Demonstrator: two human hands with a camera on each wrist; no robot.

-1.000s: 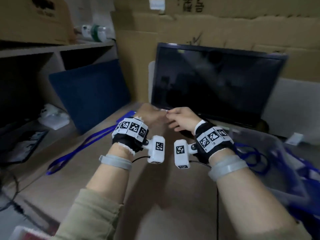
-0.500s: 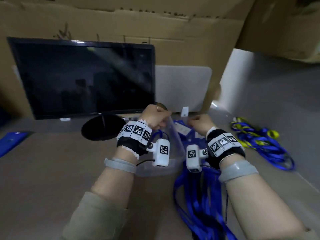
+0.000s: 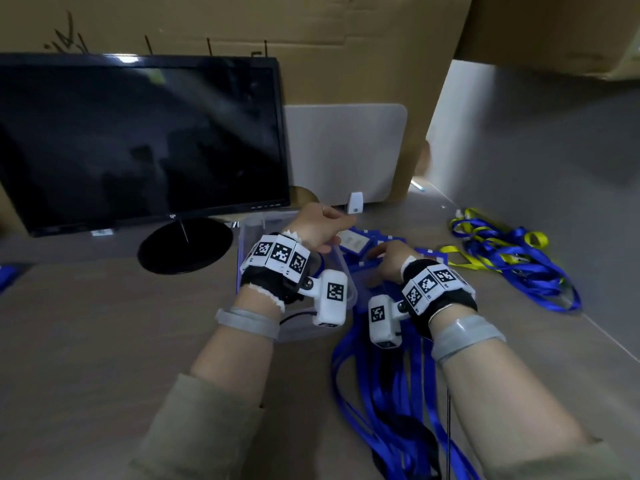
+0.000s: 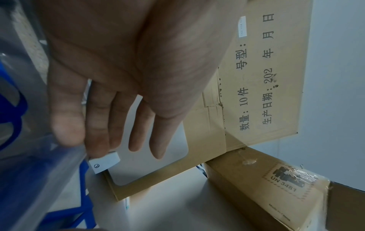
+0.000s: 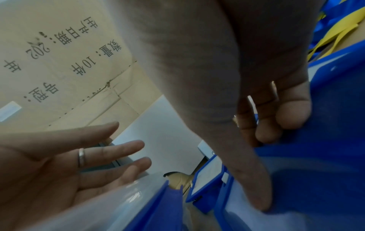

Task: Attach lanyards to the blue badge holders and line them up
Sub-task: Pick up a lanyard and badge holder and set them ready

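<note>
Several blue badge holders lie in a heap right of a clear plastic bin. Their blue lanyards trail toward me across the desk. My right hand is down on the heap. In the right wrist view it grips one blue badge holder between thumb and curled fingers, with another holder lying beyond. My left hand hovers over the bin's far corner. Its fingers are straight and hold nothing, and it sits just above the bin wall.
A dark monitor on a round base stands to the left. A loose pile of blue and yellow lanyards lies at the right. A white panel and cardboard boxes close off the back.
My view swung right from the monitor's left side. The hands, pinching together a second ago, have parted. The left is over the bin, and the right has dropped onto the badge holders.
</note>
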